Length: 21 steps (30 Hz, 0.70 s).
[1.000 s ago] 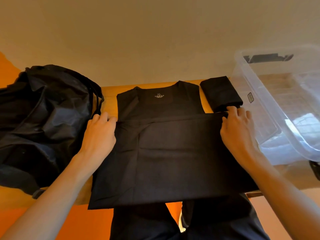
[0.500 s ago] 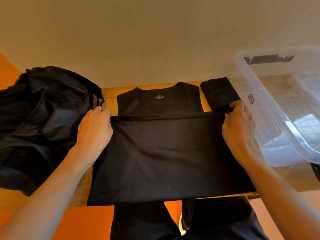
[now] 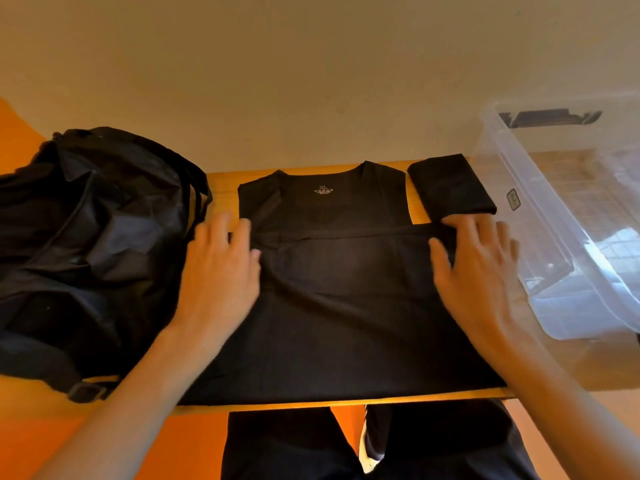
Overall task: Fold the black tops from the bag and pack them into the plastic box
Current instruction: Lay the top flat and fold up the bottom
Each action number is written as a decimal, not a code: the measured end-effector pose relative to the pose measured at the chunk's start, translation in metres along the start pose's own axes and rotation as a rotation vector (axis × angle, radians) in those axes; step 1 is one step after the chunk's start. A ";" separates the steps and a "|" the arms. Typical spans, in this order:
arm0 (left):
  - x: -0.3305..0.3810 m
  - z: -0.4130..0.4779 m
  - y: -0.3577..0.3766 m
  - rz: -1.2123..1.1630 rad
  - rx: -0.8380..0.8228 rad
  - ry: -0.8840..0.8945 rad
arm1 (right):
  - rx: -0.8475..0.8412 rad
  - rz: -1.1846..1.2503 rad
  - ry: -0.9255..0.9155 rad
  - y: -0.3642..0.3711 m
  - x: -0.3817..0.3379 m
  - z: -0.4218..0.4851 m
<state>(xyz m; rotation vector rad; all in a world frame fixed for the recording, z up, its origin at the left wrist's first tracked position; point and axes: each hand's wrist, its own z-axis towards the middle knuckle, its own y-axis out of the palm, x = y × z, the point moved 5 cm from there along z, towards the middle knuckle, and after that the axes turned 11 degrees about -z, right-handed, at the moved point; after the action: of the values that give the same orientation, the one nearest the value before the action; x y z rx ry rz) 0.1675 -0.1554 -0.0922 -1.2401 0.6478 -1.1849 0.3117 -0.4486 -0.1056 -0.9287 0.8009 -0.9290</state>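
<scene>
Worktop (image 3: pixel 221 183), wooden: one, against a plain wall.

Bag (image 3: pixel 90 244), black and crumpled: one, at the left end of the worktop.

Plastic box (image 3: pixel 502 150), clear and lidless: one, at the right end.

Black tops: we count two. The spread top (image 3: pixel 346 306) lies flat at the centre, neckline towards the wall with a pale size print showing, and its lower part is folded up over the chest. The folded top (image 3: pixel 450 188) is a small packet at the back, between the spread top's shoulder and the box.

Hands: we note two, both flat with fingers straight and gripping nothing. The left hand (image 3: pixel 218 282), blurred, rests on the spread top's left edge beside the bag. The right hand (image 3: pixel 481 275) presses the right end of the fold, just in front of the folded top.
</scene>
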 end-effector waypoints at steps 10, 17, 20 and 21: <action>-0.006 -0.089 0.043 -0.008 -0.278 -0.023 | -0.512 -0.270 -0.290 0.036 -0.020 -0.058; -0.008 -0.129 0.032 0.004 -0.366 -0.046 | -0.527 -0.192 -0.253 0.018 -0.015 -0.090; -0.003 -0.128 0.016 0.012 -0.368 -0.052 | -0.537 -0.144 -0.269 0.015 -0.014 -0.086; -0.004 -0.119 0.009 -0.016 -0.354 -0.067 | -0.513 -0.104 -0.235 0.012 -0.012 -0.078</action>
<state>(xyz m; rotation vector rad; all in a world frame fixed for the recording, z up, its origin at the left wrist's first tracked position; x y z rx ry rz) 0.0629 -0.1965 -0.1334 -1.5765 0.8229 -1.0646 0.2426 -0.4577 -0.1441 -1.5089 0.8078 -0.6937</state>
